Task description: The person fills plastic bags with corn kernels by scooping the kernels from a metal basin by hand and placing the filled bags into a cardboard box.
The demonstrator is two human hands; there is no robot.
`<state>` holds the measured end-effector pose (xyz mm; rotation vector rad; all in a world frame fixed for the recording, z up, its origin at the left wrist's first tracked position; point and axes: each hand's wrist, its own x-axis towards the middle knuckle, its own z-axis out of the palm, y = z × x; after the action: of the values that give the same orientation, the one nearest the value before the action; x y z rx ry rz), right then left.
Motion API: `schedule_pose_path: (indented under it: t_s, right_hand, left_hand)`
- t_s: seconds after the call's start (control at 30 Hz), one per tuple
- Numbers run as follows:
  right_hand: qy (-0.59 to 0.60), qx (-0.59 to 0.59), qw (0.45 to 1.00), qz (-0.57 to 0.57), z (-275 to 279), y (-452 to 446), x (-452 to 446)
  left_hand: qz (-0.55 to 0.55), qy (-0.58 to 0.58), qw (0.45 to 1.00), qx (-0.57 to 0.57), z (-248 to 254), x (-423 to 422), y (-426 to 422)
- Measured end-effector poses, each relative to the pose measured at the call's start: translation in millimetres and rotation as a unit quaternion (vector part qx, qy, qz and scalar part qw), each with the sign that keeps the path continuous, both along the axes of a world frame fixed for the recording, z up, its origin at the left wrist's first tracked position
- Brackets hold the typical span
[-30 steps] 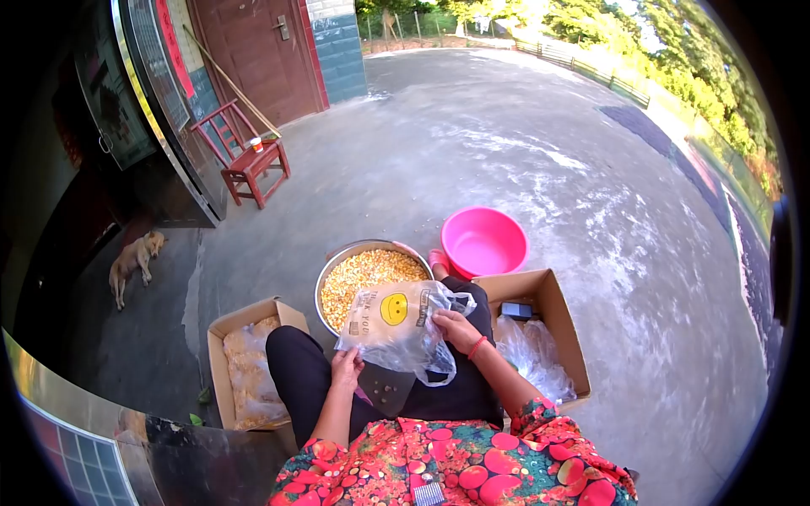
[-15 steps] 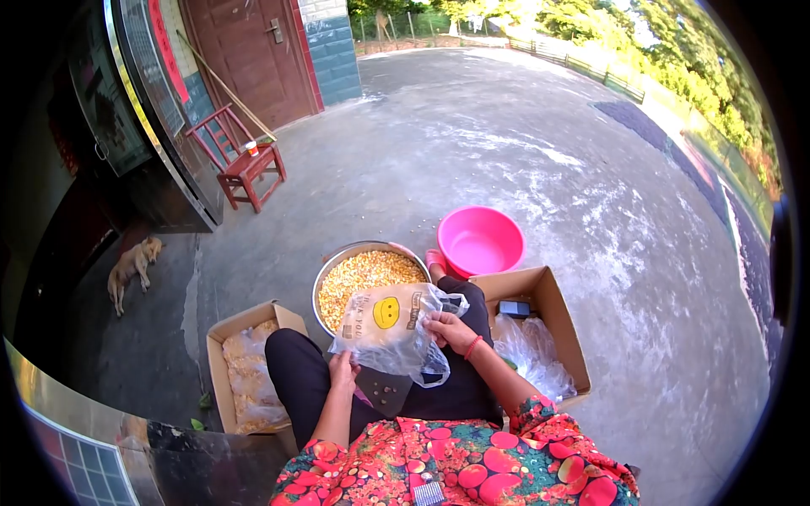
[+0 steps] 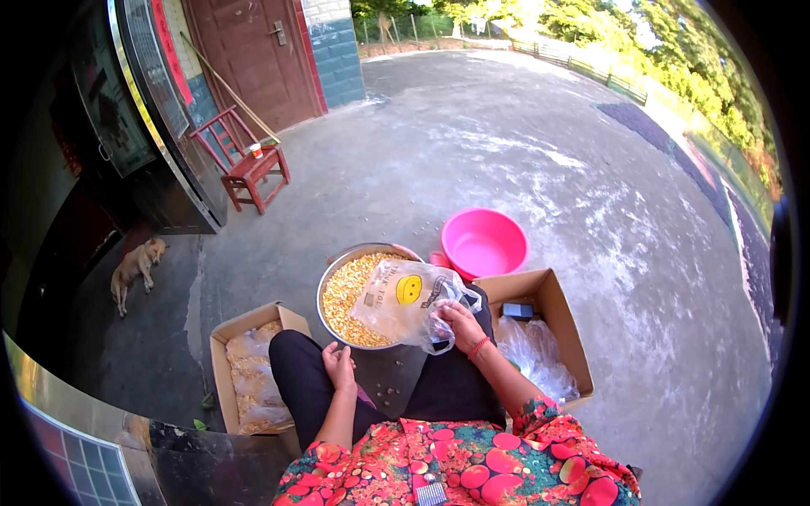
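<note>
My right hand (image 3: 461, 325) is closed on the gathered handle end of a clear plastic bag (image 3: 390, 297) printed with a yellow smiley face. The bag spreads out to the left over the near right part of a metal basin (image 3: 324, 311) filled with yellow corn kernels (image 3: 346, 291). My left hand (image 3: 339, 366) is by my left knee, apart from the bag, its fingers curled in with nothing visible in them.
An open cardboard box (image 3: 221, 371) with bagged corn stands left of my legs. Another box (image 3: 564, 325) at right holds clear plastic bags (image 3: 536, 358) and a dark small box (image 3: 516, 311). A pink tub (image 3: 483, 243) sits ahead. A dog (image 3: 135, 274) lies near the doorway; a red chair (image 3: 253, 173) stands beyond.
My left hand has let go of the bag's near left corner. My right hand has shifted slightly right, and the bag has swung up and right, baring more corn.
</note>
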<state>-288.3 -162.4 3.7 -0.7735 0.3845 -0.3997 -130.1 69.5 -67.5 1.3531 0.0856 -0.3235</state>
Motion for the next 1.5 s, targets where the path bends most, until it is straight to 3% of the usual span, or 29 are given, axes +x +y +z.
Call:
schedule_pose_path:
  t_s: [0.1,0.13,0.23,0.33,0.37,0.47,0.53,0.57,0.63,0.7,0.77,0.83,0.87,0.9,0.97,1.03,1.1,1.17,1.2,1.33,1.37,1.4,1.43,1.5]
  right_hand:
    - [0.013,0.006,1.000,0.000,-0.1,1.0,2.0]
    - [0.002,-0.004,0.998,0.060,0.6,-1.5,-3.4]
    - [0.037,0.007,0.996,0.080,7.0,17.4,1.6]
    - [0.037,-0.020,0.991,0.129,22.3,51.2,15.1]
    - [0.025,-0.029,0.988,0.147,22.2,58.7,19.0]
    - [0.024,-0.031,0.989,0.140,3.6,65.3,28.4]
    - [0.001,-0.012,0.991,0.137,11.9,64.2,25.1]
    - [0.014,-0.032,0.990,0.133,18.0,61.1,20.4]
    - [0.030,-0.039,0.990,0.134,24.4,54.3,12.9]
    - [0.040,-0.024,0.990,0.137,30.4,49.7,6.8]
    - [0.052,-0.057,0.987,0.142,34.4,49.2,5.2]
    - [0.063,-0.090,0.983,0.149,40.2,52.9,4.5]
    - [0.042,-0.282,0.949,0.134,44.0,58.5,5.0]
    - [0.020,-0.463,0.879,0.114,51.4,66.6,4.1]
    - [0.035,-0.519,0.849,0.097,90.2,80.8,1.0]
    - [-0.023,-0.771,0.635,-0.045,95.2,84.4,4.7]
    - [0.011,-0.782,0.622,-0.034,87.7,85.7,2.5]
    - [0.092,-0.838,0.537,-0.022,67.9,76.5,3.4]
    - [0.100,-0.835,0.540,-0.037,61.3,72.4,2.3]
    - [0.051,-0.814,0.576,-0.053,52.1,52.9,1.7]
    - [0.051,-0.815,0.575,-0.053,51.7,51.1,1.1]
    - [0.077,-0.788,0.610,-0.034,50.8,49.1,0.5]
    - [0.102,-0.760,0.642,-0.015,50.1,47.8,0.7]
    - [0.067,-0.766,0.637,-0.054,50.7,47.4,2.1]
  left_hand:
    - [-0.040,-0.115,0.992,-0.015,17.3,-10.8,-8.4]
    - [-0.073,-0.142,0.987,-0.011,29.0,-20.3,-12.9]
    - [-0.189,-0.214,0.958,-0.022,51.3,-46.9,-34.7]
    - [-0.273,-0.297,0.913,0.065,69.8,-67.7,-49.8]
    - [-0.261,-0.399,0.871,0.118,78.5,-71.5,-50.5]
    - [-0.259,-0.420,0.862,0.114,52.9,-63.2,-51.3]
    - [-0.196,-0.465,0.835,0.218,59.1,-61.2,-38.9]
    - [-0.196,-0.465,0.835,0.219,54.3,-55.2,-34.1]
    - [-0.234,-0.370,0.889,0.132,47.3,-43.7,-27.1]
    - [-0.206,-0.370,0.897,0.128,44.2,-42.9,-25.0]
    - [-0.184,-0.138,0.973,-0.035,46.6,-42.5,-25.6]
    - [-0.173,-0.156,0.972,-0.015,53.0,-42.3,-25.4]
    - [-0.169,-0.150,0.974,-0.014,54.9,-41.6,-24.9]
    - [-0.166,-0.143,0.976,-0.013,57.0,-41.5,-24.1]
    - [-0.182,-0.124,0.975,-0.034,66.2,-44.0,-23.7]
    - [-0.198,-0.106,0.973,-0.055,75.0,-46.9,-24.2]
    - [-0.231,-0.030,0.963,-0.136,80.8,-48.9,-24.7]
    - [-0.289,0.020,0.936,-0.201,82.4,-44.3,-17.2]
    - [-0.344,0.069,0.899,-0.264,83.1,-40.6,-13.4]
    - [-0.377,0.118,0.867,-0.304,89.4,-38.8,-8.7]
    - [-0.352,-0.031,0.920,-0.171,92.5,-43.8,-12.9]
    - [-0.312,-0.179,0.932,-0.031,96.0,-47.6,-16.0]
    - [-0.312,-0.179,0.932,-0.031,94.0,-48.8,-16.2]
    - [-0.179,-0.310,0.915,0.188,88.3,-51.7,-15.3]
